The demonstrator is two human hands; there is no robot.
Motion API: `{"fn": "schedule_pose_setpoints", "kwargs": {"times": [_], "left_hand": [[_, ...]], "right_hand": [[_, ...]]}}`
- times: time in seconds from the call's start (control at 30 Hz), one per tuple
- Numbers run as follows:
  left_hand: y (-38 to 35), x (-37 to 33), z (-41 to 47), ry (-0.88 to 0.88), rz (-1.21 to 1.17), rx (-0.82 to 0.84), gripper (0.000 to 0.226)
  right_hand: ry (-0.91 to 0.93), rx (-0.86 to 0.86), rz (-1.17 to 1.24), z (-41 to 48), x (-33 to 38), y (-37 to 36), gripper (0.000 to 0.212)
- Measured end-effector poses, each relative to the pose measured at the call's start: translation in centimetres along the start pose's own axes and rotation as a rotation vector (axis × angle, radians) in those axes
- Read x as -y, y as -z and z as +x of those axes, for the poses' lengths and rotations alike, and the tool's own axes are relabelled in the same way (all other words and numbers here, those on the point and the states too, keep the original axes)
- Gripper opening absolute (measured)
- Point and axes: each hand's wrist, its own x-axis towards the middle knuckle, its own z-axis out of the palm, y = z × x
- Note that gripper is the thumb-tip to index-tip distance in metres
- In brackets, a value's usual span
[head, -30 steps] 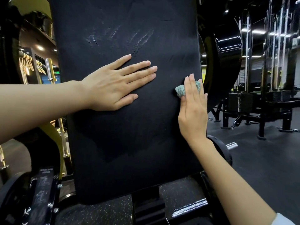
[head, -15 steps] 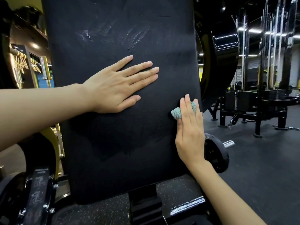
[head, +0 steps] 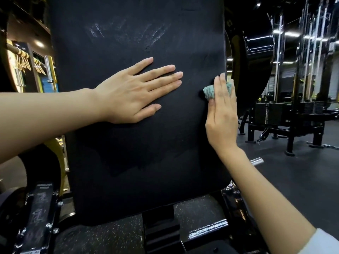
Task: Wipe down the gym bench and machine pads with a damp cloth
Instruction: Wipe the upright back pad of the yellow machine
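left hand [head: 132, 92] flat, fingers straight, on the black padded backrest [head: 137, 162]; right hand [head: 222, 114] presses a wadded teal cloth [head: 209, 93] at 3 o'clock, fingers straight together.

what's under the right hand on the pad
A bunched teal cloth, pressed against the black pad by the flat right hand. Its left end and a bit near the fingertips show; the rest, and the pad beneath, are hidden.

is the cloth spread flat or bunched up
Bunched up: the teal cloth is a small wad under the right hand, pressed against the black pad near its right edge.
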Motion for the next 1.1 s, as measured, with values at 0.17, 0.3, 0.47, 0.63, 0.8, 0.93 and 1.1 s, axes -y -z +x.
{"fn": "schedule_pose_setpoints", "kwargs": {"times": [0.17,0.3,0.47,0.63,0.8,0.93,1.1], "left_hand": [[0.0,0.3,0.1,-0.030,-0.010,0.000,0.064],[0.2,0.7,0.3,-0.071,-0.039,0.000,0.063],[-0.1,0.7,0.2,-0.076,-0.038,-0.004,0.063],[0.0,0.5,0.3,-0.071,-0.043,-0.001,0.063],[0.0,0.4,0.3,-0.066,-0.035,0.001,0.063],[0.0,0.3,0.4,-0.062,-0.030,-0.004,0.063],[-0.1,0.4,0.3,-0.059,-0.028,-0.004,0.063]], "right_hand": [[-0.012,0.079,-0.021,-6.4,0.2,1.0,0.053],[0.016,0.124,-0.064,-9.4,0.1,1.2,0.052],[0.025,0.091,-0.051,-6.3,0.2,0.5,0.052],[0.024,0.052,-0.078,-2.7,0.5,0.2,0.052],[-0.021,0.009,-0.075,-5.1,1.1,0.2,0.052],[0.016,0.079,-0.068,-10.5,0.9,0.8,0.051],[0.036,0.103,-0.077,-12.3,0.5,0.9,0.050]]}}
